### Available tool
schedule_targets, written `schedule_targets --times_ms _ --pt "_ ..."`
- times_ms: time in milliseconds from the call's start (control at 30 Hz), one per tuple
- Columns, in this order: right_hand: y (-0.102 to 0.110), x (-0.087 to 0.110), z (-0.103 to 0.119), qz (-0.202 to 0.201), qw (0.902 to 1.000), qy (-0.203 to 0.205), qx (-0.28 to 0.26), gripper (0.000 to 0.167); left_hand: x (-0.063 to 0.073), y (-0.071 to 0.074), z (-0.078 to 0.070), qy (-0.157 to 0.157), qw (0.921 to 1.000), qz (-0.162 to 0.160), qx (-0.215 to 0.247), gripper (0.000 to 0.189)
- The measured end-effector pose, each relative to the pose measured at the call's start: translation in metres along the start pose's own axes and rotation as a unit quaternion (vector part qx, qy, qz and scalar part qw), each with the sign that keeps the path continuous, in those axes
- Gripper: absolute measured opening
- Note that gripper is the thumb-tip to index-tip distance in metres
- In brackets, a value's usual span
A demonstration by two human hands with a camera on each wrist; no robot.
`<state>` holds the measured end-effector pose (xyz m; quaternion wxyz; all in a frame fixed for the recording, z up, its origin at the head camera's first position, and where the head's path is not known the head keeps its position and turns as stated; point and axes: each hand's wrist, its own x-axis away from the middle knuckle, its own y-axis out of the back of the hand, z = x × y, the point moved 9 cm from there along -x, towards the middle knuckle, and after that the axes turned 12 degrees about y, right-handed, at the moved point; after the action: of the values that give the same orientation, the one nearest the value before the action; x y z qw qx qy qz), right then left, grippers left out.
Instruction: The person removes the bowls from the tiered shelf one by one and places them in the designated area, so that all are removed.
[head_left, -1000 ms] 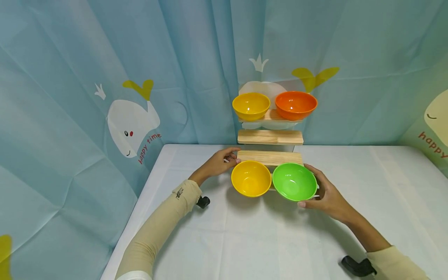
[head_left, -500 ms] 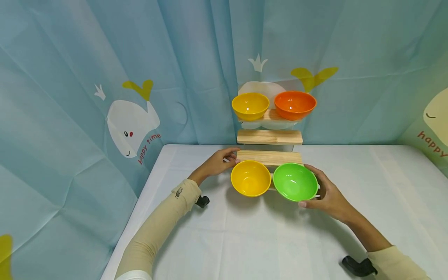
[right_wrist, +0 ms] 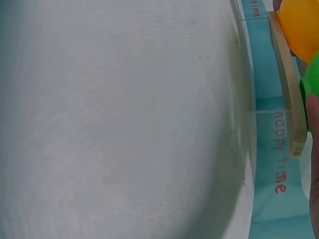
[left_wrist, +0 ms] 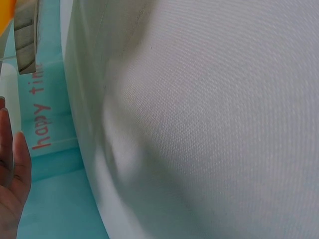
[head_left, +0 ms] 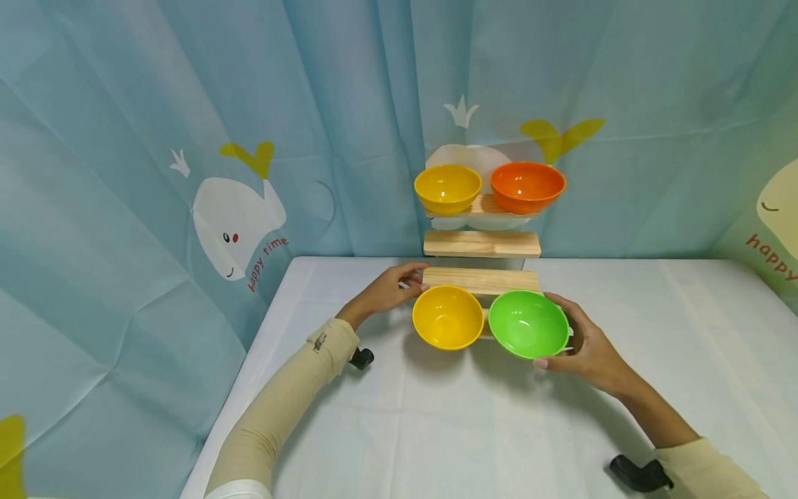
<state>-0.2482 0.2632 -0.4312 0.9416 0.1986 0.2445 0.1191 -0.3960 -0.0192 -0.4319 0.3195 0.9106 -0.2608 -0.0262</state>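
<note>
Green bowl (head_left: 528, 324) — cropped in right-wrist view | right grip (head_left: 586, 350) — pinching bowl | left grip (head_left: 389, 290): can't tell, partly self-hidden

Green bowl (head_left: 528, 324), lower yellow bowl (head_left: 448, 319) blocking, slim gap between, middle planks (head_left: 482, 244) apparently open

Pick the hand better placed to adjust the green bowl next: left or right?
Right, likely: the right hand holds the green bowl, while the lower yellow bowl stands between it and the left hand.
</note>
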Motion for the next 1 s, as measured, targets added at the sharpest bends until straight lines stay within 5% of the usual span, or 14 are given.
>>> schedule_targets --times_ms 1000 --pt "0.022 0.012 0.03 -0.018 0.9995 0.025 0.006 0.109 0.003 0.0 -0.004 0.004 1.0 0.007 0.001 0.052"
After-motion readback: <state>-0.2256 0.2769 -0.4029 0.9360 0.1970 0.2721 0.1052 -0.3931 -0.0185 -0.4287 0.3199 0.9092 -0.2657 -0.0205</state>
